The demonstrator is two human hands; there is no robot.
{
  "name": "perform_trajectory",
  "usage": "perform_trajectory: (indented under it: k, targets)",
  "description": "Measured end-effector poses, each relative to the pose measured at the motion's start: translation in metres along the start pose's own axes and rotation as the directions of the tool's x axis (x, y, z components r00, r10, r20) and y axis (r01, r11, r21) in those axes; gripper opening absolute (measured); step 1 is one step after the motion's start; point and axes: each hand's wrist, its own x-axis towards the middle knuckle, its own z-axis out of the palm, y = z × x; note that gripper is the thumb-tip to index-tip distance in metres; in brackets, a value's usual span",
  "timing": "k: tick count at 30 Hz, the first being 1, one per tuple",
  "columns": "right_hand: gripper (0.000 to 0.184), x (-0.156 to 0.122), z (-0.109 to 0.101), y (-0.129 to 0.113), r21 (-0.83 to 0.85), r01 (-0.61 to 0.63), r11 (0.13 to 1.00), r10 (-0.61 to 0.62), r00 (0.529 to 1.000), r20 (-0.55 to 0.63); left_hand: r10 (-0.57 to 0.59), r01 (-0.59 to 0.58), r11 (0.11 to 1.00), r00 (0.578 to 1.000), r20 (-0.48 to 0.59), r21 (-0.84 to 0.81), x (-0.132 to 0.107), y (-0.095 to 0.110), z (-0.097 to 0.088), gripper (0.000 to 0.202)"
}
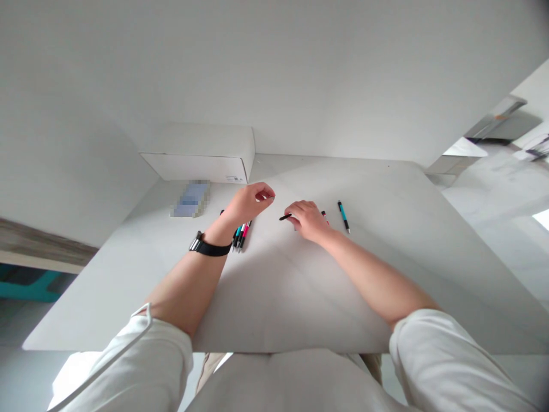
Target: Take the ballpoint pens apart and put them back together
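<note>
My left hand (pixel 253 202), with a black watch on its wrist, is above the table with thumb and fingertips pinched together. Something tiny may be between them, too small to make out. To its right, my right hand (pixel 306 220) is closed on a pen, whose black end (pixel 285 217) points left out of the fingers; the rest is hidden. A group of pens (pixel 241 237) with blue, white and pink barrels lies partly under my left forearm. Just past my right hand shows part of a red and black pen (pixel 325 216). Farther right lies a blue and black pen (pixel 343 216).
A white box (pixel 193 166) stands at the back left against the wall. In front of it lies a blurred blue flat item (pixel 191 198). The white table (pixel 295 309) reaches back to the wall, its front edge near my body.
</note>
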Motion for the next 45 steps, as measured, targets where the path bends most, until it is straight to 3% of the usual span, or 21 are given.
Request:
perform_trajectory:
  k: [4, 7, 14, 30, 35, 45]
  targets:
    - [0.017, -0.006, -0.015, 0.008, 0.169, -0.095, 0.981, 0.133, 0.964, -0.229, -0.045, 0.052, 0.987, 0.998, 0.046, -0.151, 0.0, 0.001, 0.007, 0.029]
    - [0.019, -0.007, -0.02, 0.004, 0.216, -0.089, 0.972, 0.152, 0.943, -0.297, -0.037, 0.055, 0.968, 0.997, 0.075, -0.246, 0.0, 0.0, 0.015, 0.031]
    - [0.021, -0.006, -0.018, -0.009, 0.219, -0.086, 0.972, 0.145, 0.952, -0.271, -0.025, 0.048, 0.955, 0.997, 0.079, -0.293, 0.0, 0.001, 0.026, 0.034]
    - [0.021, -0.008, -0.019, -0.004, 0.065, -0.081, 0.995, 0.096, 0.959, -0.266, -0.033, 0.047, 0.99, 0.994, 0.104, -0.13, -0.003, 0.003, 0.03, 0.026]
    - [0.021, -0.008, -0.021, -0.004, 0.049, -0.048, 0.998, 0.06, 0.959, -0.279, -0.064, 0.087, 0.982, 0.988, 0.138, -0.166, -0.001, -0.004, 0.038, 0.032]
    - [0.026, -0.005, -0.016, 0.004, 0.092, -0.054, 0.994, 0.082, 0.938, -0.336, 0.006, 0.004, 0.97, 0.999, 0.04, -0.245, -0.003, 0.004, 0.041, 0.02]
